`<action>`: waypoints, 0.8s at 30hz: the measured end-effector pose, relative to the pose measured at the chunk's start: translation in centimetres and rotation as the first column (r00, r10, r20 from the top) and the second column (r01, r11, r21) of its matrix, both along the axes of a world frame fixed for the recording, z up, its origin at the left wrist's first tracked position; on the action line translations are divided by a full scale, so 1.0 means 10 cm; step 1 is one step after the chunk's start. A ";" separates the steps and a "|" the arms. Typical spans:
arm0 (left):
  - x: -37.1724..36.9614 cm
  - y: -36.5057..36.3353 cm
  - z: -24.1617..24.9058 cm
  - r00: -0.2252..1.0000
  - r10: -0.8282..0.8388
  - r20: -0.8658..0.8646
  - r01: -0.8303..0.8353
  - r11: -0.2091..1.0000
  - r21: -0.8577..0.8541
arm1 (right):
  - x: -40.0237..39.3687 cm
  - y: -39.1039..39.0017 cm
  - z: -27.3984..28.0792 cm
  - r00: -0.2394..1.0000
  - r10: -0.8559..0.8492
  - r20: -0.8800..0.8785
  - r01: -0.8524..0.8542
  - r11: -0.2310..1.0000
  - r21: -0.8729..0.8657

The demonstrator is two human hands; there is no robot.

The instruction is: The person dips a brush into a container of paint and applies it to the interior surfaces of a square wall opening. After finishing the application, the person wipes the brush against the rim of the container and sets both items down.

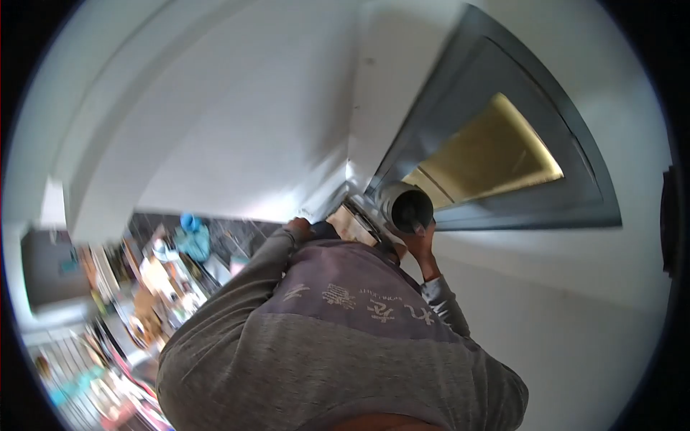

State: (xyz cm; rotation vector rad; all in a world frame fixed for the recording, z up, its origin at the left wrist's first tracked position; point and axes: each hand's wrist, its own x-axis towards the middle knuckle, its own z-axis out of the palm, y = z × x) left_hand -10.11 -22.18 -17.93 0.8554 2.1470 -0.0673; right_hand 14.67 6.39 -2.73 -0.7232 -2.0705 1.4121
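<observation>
My right hand (pixel 418 242) is wrapped round a grey cylindrical container (pixel 392 198), its thumb at the rim. The container's open mouth faces up toward me, its inside is dark, and a small pale shape shows at the near edge. It overlaps the foot of a grey door panel with a gold-coloured inset (pixel 496 154). Down at my left side, my left hand (pixel 300 228) is close to the white wall and a dark patch by my leg. Its fingers are mostly hidden and too small to read.
A white wall (pixel 251 108) meets another in a corner ahead of me. Below the corner lies a tan, board-like surface (pixel 350 224). Dark floor tiles (pixel 244 233) run to the left, with a blue bag-like bundle (pixel 192 241) and blurred clutter beyond.
</observation>
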 end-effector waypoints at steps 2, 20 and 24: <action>0.07 -0.48 -0.24 0.975 0.220 0.040 -0.222 0.974 0.041 | -0.30 -0.04 0.18 0.987 0.142 0.078 -0.150 0.983 0.106; 3.33 -0.93 -1.90 -0.168 0.965 0.203 -0.975 -0.132 -0.180 | -1.52 -0.26 0.33 0.811 0.578 -0.089 -0.568 0.815 0.115; 3.14 -0.90 -1.91 -0.131 0.946 0.296 -0.989 -0.105 -0.104 | -1.55 -0.20 0.21 0.854 0.487 -0.185 -0.513 0.848 -0.132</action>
